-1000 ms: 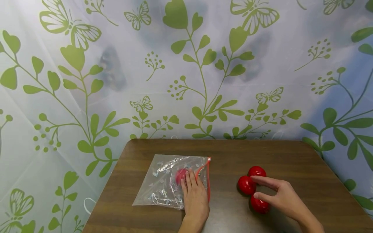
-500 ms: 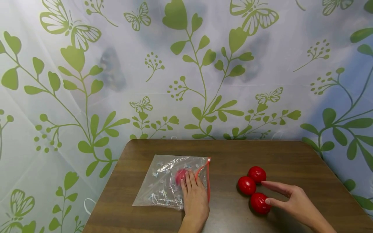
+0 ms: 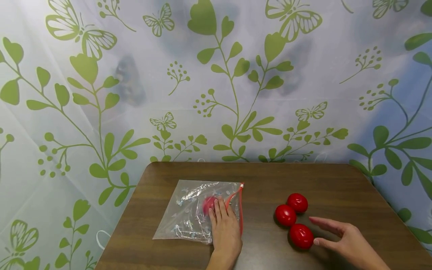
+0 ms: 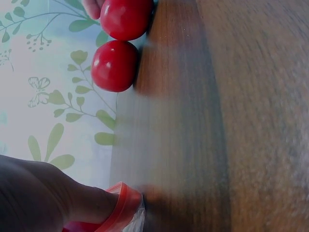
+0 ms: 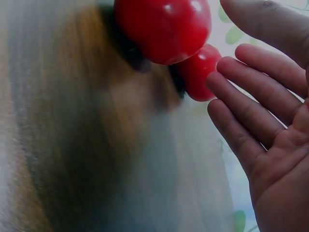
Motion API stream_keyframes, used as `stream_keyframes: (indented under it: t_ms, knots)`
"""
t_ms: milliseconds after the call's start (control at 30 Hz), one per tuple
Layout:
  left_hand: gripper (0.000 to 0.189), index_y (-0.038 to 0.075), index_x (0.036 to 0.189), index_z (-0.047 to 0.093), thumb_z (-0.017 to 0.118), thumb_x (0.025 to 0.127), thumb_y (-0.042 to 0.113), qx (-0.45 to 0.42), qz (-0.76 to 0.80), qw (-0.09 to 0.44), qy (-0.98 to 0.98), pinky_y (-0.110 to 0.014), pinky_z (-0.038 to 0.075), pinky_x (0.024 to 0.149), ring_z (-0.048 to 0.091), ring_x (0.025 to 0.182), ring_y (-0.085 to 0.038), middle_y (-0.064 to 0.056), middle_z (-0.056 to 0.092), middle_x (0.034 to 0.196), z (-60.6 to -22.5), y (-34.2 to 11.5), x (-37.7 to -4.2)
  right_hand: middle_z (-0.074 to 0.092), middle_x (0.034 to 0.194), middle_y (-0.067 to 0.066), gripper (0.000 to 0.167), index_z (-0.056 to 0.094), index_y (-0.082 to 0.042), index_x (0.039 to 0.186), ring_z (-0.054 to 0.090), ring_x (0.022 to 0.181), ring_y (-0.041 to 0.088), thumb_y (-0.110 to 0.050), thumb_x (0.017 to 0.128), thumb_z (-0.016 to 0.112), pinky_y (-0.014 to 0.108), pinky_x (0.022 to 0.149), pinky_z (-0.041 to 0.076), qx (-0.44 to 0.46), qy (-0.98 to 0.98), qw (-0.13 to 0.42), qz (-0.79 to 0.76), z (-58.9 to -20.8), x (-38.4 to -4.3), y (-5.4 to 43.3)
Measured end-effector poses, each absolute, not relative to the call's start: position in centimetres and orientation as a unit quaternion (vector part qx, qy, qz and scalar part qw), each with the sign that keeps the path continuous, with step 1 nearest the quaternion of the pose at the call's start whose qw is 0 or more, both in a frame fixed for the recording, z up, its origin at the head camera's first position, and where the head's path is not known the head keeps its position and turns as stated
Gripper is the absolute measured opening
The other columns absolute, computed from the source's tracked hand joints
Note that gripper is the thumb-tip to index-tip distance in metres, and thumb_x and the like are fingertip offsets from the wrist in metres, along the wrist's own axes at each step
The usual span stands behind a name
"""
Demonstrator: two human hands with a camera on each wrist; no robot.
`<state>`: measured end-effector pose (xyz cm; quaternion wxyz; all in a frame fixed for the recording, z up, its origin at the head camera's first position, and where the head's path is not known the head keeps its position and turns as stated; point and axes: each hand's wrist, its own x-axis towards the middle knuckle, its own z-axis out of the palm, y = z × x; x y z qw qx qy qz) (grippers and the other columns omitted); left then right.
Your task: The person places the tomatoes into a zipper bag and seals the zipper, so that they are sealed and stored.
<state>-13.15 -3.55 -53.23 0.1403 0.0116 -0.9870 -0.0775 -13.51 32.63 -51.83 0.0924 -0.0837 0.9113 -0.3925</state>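
A clear zip bag (image 3: 185,210) with a red zip edge lies flat on the table, its mouth to the right. One glossy red tomato (image 3: 209,205) shows through the plastic inside it. My left hand (image 3: 225,232) holds the bag at its mouth, fingers on top; in the left wrist view the thumb (image 4: 87,200) goes in behind the red zip. Three more tomatoes (image 3: 301,236) sit close together to the right of the bag. My right hand (image 3: 349,240) is just right of them with nothing in it, fingers extended, thumb tip right by the nearest tomato.
The brown wooden table (image 3: 260,180) ends at a back edge against a pale curtain (image 3: 216,93) with green leaves and butterflies. Bare table lies between the bag and the loose tomatoes. A white loop (image 3: 102,238) shows beside the table's left edge.
My right hand has drawn back to the right, away from the three tomatoes it was reaching over. The left hand and the bag have stayed in place.
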Motion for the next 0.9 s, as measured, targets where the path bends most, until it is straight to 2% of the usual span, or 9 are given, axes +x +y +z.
stream_keyframes:
  t_ms: [200, 267, 333, 433, 500, 633, 733, 900]
  knots:
    - [0.092, -0.007, 0.145, 0.062, 0.099, 0.061, 0.004, 0.009, -0.084, 0.142, -0.986, -0.063, 0.037, 0.127, 0.045, 0.157, -0.046, -0.033, 0.045, 0.166, -53.2, -3.5, -13.0, 0.07, 0.148, 0.016, 0.067, 0.067, -0.009, 0.149, 0.065, 0.119, -0.011, -0.037, 0.092, 0.089, 0.019, 0.09, 0.059, -0.081, 0.908, 0.121, -0.392, -52.7, -13.5, 32.6]
    - [0.093, -0.007, 0.145, 0.062, 0.1, 0.061, 0.005, 0.007, -0.084, 0.138, -0.987, -0.064, 0.036, 0.128, 0.044, 0.157, -0.047, -0.033, 0.044, 0.166, -53.2, -3.6, -13.0, 0.07, 0.148, 0.018, 0.068, 0.066, -0.007, 0.15, 0.069, 0.12, -0.004, -0.036, 0.092, 0.089, 0.02, 0.09, 0.06, -0.083, 0.908, 0.125, -0.39, -53.0, -13.5, 32.6]
    - [0.093, -0.007, 0.145, 0.062, 0.1, 0.061, 0.005, 0.007, -0.083, 0.135, -0.987, -0.064, 0.036, 0.128, 0.044, 0.158, -0.047, -0.033, 0.044, 0.167, -53.1, -3.6, -13.0, 0.07, 0.148, 0.019, 0.069, 0.065, -0.005, 0.151, 0.074, 0.122, 0.008, -0.036, 0.093, 0.089, 0.023, 0.09, 0.062, -0.084, 0.909, 0.13, -0.388, -53.4, -13.5, 32.6]
    - [0.094, -0.007, 0.146, 0.062, 0.1, 0.061, 0.006, 0.006, -0.082, 0.132, -0.988, -0.064, 0.035, 0.128, 0.044, 0.158, -0.047, -0.033, 0.043, 0.167, -53.1, -3.6, -12.9, 0.07, 0.148, 0.019, 0.07, 0.064, -0.005, 0.151, 0.074, 0.127, 0.024, -0.037, 0.094, 0.088, 0.026, 0.091, 0.063, -0.08, 0.913, 0.136, -0.377, -53.8, -13.5, 32.6]
    - [0.094, -0.007, 0.146, 0.062, 0.1, 0.061, 0.006, 0.006, -0.081, 0.133, -0.988, -0.063, 0.036, 0.128, 0.044, 0.158, -0.047, -0.033, 0.044, 0.167, -53.1, -3.6, -12.9, 0.07, 0.148, 0.017, 0.07, 0.064, -0.007, 0.151, 0.074, 0.127, 0.021, -0.039, 0.094, 0.087, 0.027, 0.092, 0.063, -0.077, 0.915, 0.14, -0.369, -54.0, -13.6, 32.6]
    - [0.094, -0.007, 0.146, 0.062, 0.1, 0.061, 0.007, 0.005, -0.076, 0.135, -0.988, -0.063, 0.036, 0.128, 0.044, 0.157, -0.047, -0.033, 0.044, 0.167, -53.1, -3.5, -12.9, 0.07, 0.148, 0.017, 0.07, 0.064, -0.008, 0.152, 0.069, 0.121, -0.001, -0.041, 0.094, 0.086, 0.027, 0.092, 0.063, -0.083, 0.915, 0.146, -0.368, -54.3, -13.4, 32.6]
    - [0.095, -0.007, 0.146, 0.062, 0.1, 0.061, 0.007, 0.004, -0.074, 0.136, -0.988, -0.063, 0.037, 0.128, 0.044, 0.157, -0.046, -0.033, 0.044, 0.167, -53.2, -3.5, -12.9, 0.069, 0.149, 0.019, 0.071, 0.063, -0.006, 0.153, 0.067, 0.118, -0.009, -0.04, 0.095, 0.086, 0.028, 0.092, 0.064, -0.088, 0.909, 0.15, -0.38, -54.5, -13.4, 32.6]
    - [0.096, -0.007, 0.145, 0.062, 0.101, 0.059, 0.007, 0.004, -0.074, 0.136, -0.988, -0.063, 0.037, 0.128, 0.044, 0.157, -0.046, -0.033, 0.044, 0.167, -53.2, -3.6, -13.0, 0.069, 0.148, 0.022, 0.07, 0.061, -0.003, 0.153, 0.073, 0.118, 0.003, -0.036, 0.096, 0.085, 0.029, 0.09, 0.064, -0.091, 0.908, 0.144, -0.382, -54.7, -13.5, 32.7]
